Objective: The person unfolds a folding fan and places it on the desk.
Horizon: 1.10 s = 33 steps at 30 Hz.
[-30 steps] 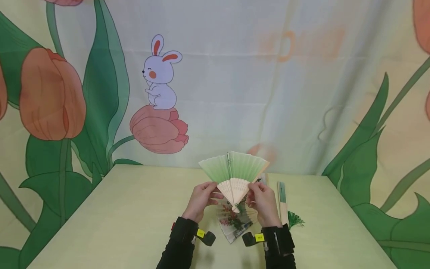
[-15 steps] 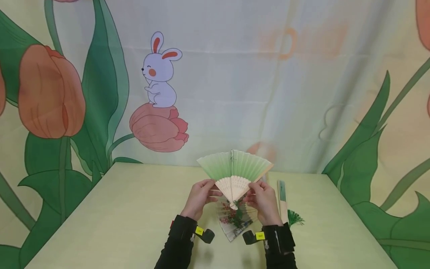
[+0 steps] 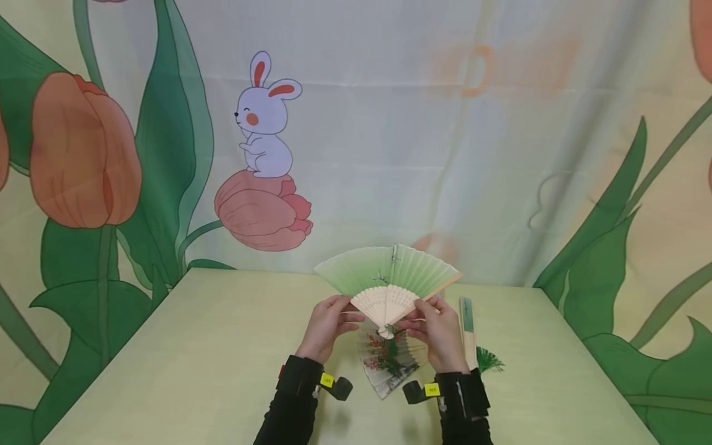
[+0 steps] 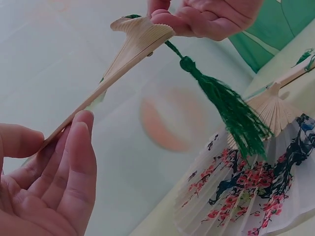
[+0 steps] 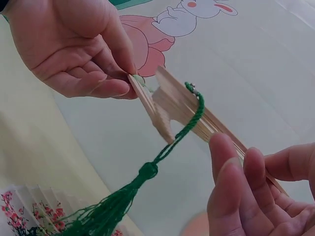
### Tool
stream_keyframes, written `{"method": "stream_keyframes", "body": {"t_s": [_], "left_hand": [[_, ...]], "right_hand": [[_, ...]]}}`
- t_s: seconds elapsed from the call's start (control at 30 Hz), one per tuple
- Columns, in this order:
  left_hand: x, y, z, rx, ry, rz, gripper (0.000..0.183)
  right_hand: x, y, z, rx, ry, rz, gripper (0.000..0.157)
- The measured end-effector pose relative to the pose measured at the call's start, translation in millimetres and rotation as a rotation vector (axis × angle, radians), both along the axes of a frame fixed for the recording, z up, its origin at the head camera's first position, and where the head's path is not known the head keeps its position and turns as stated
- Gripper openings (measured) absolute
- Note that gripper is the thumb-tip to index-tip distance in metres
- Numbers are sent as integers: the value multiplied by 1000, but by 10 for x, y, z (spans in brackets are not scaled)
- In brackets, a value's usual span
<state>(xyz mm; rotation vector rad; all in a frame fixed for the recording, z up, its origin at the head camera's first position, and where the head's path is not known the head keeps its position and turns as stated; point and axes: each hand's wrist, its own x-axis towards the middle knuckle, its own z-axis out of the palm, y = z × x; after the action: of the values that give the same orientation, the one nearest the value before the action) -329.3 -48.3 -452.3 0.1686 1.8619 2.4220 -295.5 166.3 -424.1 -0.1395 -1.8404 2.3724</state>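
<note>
A green folding fan (image 3: 356,269) with pale wooden ribs is spread in front of me, held up over the table. My left hand (image 3: 325,327) pinches its left outer rib between thumb and fingers. On the other side, my right hand (image 3: 442,334) pinches the right outer rib. From the pivot hangs a green tassel (image 4: 221,103), seen in both wrist views. Below lies a second fan (image 3: 384,364), white with red blossoms and dark branches, partly spread and partly hidden by the green fan and my right hand.
A folded fan (image 3: 468,327) with a green end and a green tassel (image 3: 489,360) lies on the table (image 3: 222,346) beside my right hand. Behind the table hangs a cloth backdrop (image 3: 378,154) printed with tulips and a rabbit.
The green fan has spread wider, its two outer ribs moving apart. It has risen slightly, and my hands have drawn a little farther from each other.
</note>
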Motion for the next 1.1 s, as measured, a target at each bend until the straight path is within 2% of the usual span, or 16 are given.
{"method": "stream_keyframes", "body": {"t_s": [0.37, 0.87, 1.1], "left_hand": [[-41, 7, -15, 73, -20, -4, 27], [-4, -7, -48, 89, -19, -1, 28], [0, 4, -43, 94, -24, 3, 24]], "right_hand": [[-26, 12, -5, -2, 9, -28, 17], [-32, 10, -45, 25, 8, -77, 18], [-24, 18, -50, -5, 39, -100, 19]]}}
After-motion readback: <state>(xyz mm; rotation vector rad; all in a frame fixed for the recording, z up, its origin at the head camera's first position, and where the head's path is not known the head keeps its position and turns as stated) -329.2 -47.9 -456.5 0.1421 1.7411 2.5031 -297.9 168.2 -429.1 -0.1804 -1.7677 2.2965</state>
